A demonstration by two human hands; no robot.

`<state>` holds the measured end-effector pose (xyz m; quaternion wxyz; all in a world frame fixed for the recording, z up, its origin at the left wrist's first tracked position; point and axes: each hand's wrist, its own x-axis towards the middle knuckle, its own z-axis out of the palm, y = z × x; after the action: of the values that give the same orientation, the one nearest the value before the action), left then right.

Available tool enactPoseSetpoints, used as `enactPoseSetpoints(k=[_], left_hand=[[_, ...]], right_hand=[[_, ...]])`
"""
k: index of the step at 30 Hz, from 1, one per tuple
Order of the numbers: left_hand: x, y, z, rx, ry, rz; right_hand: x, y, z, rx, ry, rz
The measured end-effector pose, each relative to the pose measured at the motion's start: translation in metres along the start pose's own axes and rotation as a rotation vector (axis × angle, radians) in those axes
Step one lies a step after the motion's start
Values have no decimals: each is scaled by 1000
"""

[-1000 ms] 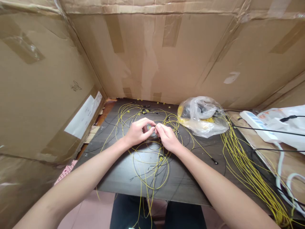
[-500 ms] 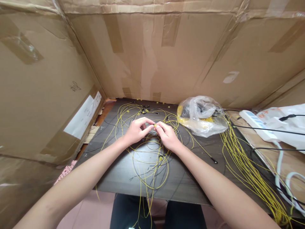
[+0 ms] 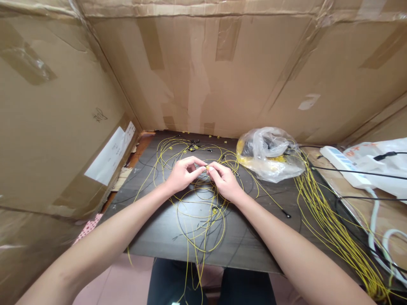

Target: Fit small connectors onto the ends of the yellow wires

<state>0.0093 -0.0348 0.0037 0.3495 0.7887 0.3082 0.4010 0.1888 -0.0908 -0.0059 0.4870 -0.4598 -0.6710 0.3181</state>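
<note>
The small yellow piece, with a dark thin bit beside it, is pinched between the bare fingertips of the left hand and right hand, to the left of the crumpled clear plastic bag. Both thumbs and forefingers look closed on it, tips nearly meeting. A second ago barely any yellow showed there; now it sits plainly between the two grips while the arms have hardly moved, which suggests fine fingertip work on the piece itself. Thin yellow cable loops lie on the dark wood-grain tabletop left of the bag, and a thick yellow cable bundle runs from the bag's near right side off the lower edge. The fingers cover most of the piece, so its shape, and whether it is joined to a cable, cannot be told. The other fingers' undersides are hidden, and the strands hanging over the table edge, nearer the wearer than the bag, are cut off below.
</note>
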Motion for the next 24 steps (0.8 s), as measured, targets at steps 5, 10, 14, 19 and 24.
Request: enactPoseSetpoints(k=[5, 10, 14, 19, 24], left_hand=[[0, 1, 1, 2, -9, -7], [1, -1, 0, 51, -22, 19], [-1, 0, -1, 186, -26, 118], [-2, 2, -1, 213, -37, 162], [1, -3, -3, 150, -2, 193]], right_hand=[[-1, 0, -1, 0, -10, 13], [0, 2, 0, -4, -5, 25], [0, 1, 0, -13, -6, 12], [0, -3, -3, -78, -6, -33], [0, -2, -2, -96, -15, -47]])
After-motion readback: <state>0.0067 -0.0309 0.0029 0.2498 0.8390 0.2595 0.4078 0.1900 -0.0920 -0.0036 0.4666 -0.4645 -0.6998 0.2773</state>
